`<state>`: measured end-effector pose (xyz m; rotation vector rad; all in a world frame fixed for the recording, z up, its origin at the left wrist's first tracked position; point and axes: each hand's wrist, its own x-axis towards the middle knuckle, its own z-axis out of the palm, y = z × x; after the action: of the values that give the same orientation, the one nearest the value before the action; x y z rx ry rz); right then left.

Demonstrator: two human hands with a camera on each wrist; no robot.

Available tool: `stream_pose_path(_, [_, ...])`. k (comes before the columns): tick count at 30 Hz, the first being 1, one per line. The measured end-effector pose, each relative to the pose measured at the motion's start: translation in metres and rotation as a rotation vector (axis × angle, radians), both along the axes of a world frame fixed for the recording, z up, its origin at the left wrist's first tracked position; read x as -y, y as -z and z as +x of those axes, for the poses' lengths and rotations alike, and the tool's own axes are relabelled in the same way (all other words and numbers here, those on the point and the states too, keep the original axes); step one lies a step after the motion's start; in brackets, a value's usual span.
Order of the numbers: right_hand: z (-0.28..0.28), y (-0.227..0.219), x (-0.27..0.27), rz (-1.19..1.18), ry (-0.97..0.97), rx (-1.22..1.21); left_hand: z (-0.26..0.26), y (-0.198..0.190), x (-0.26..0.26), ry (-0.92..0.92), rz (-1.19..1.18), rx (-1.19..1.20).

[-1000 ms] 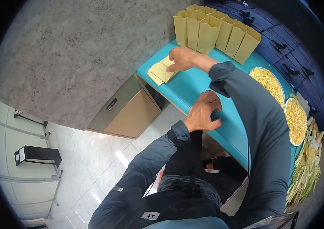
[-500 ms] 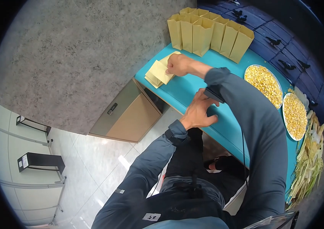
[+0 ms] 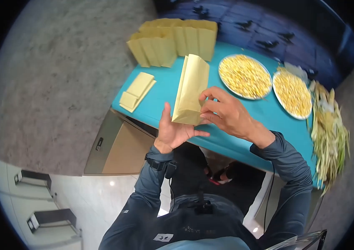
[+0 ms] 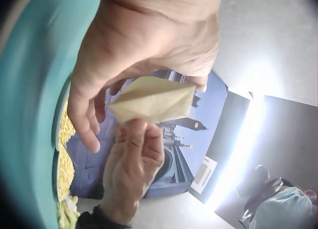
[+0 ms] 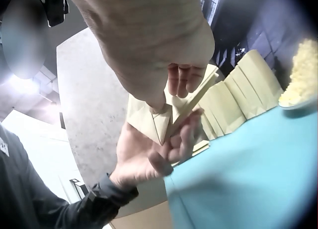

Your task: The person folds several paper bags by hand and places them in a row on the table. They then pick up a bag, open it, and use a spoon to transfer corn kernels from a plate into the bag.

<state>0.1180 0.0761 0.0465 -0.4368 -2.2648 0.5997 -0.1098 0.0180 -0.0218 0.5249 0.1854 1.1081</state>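
A yellow paper bag is held up over the front of the blue-green table, its folded bottom toward the person. The right hand pinches the bag's lower right corner between thumb and fingers. Under the bag the left hand lies palm up, thumb and fingers spread around its bottom end. In the left wrist view the bag's base sits between the spread left hand and the pinching right hand. The right wrist view shows the bag's folded flaps above the left palm.
Folded flat bags lie at the table's left end. Several standing open bags line the back left. Two plates of corn kernels are at right, beside a heap of husks. A grey wall borders the left.
The right hand has lifted a bag off the flat pile and brought it toward the body. The left hand has turned palm up beneath it. The head view has shifted to the right.
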Motion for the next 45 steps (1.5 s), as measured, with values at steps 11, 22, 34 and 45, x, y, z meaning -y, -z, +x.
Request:
stream_pose_path(11, [0.108, 0.002, 0.076, -0.103, 0.592, -0.193, 0.046, -0.010, -0.017, -0.161, 0.461, -1.015])
stream_pose_path(22, [0.103, 0.046, 0.087, -0.372, 0.709, -0.474, 0.054, -0.051, -0.003, -0.288, 0.989, -1.628])
stream_pose_path(34, [0.104, 0.073, 0.094, -0.657, 0.496, -0.649, 0.029, -0.027, -0.017, -0.251, 0.723, -1.233])
stream_pose_path(45, [0.095, 0.086, 0.097, -0.779, 0.405, -0.928, 0.071, -0.010, -0.009, -0.285, 0.199, -0.753])
